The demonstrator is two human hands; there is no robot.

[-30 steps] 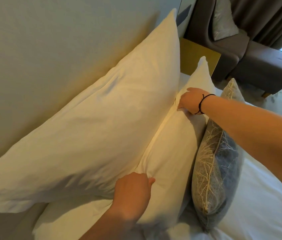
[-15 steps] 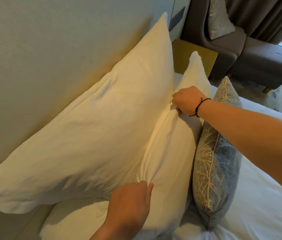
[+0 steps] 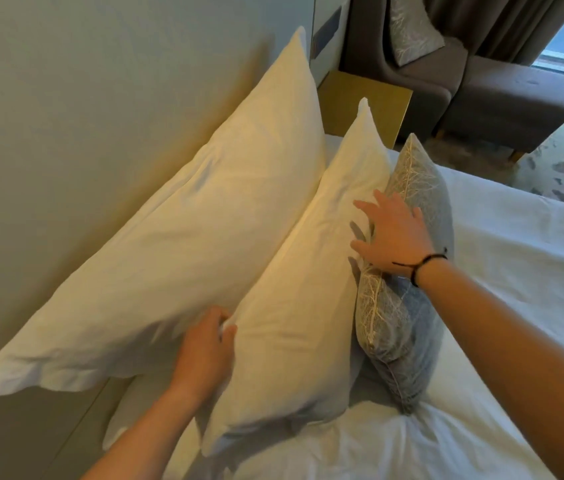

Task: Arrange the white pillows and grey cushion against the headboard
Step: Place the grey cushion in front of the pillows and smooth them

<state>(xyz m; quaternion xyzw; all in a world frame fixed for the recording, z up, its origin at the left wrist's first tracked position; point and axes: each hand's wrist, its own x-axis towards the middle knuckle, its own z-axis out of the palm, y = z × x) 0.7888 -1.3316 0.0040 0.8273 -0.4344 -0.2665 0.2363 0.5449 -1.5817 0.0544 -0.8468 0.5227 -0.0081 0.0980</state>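
Observation:
Two white pillows stand on edge along the pale headboard (image 3: pixel 66 133). The back pillow (image 3: pixel 187 244) leans on the headboard, and the front pillow (image 3: pixel 308 289) leans against it. A grey cushion (image 3: pixel 408 327) with a pale branch pattern stands on edge in front of the front pillow. My left hand (image 3: pixel 204 348) grips the front pillow's top edge where the two pillows meet, fingers curled over it. My right hand (image 3: pixel 394 233), a black band on its wrist, lies with spread fingers on the cushion's top edge, its fingertips reaching the front pillow.
White bedding (image 3: pixel 498 271) covers the mattress to the right. A yellow-topped nightstand (image 3: pixel 370 102) stands beyond the pillows. A grey armchair (image 3: pixel 429 64) with a patterned cushion, a footstool (image 3: pixel 505 98), curtains and a window are at the upper right.
My right hand let go of the front pillow's top edge, opened, and moved down and right onto the grey cushion. My left hand kept its grip on the pillow's edge.

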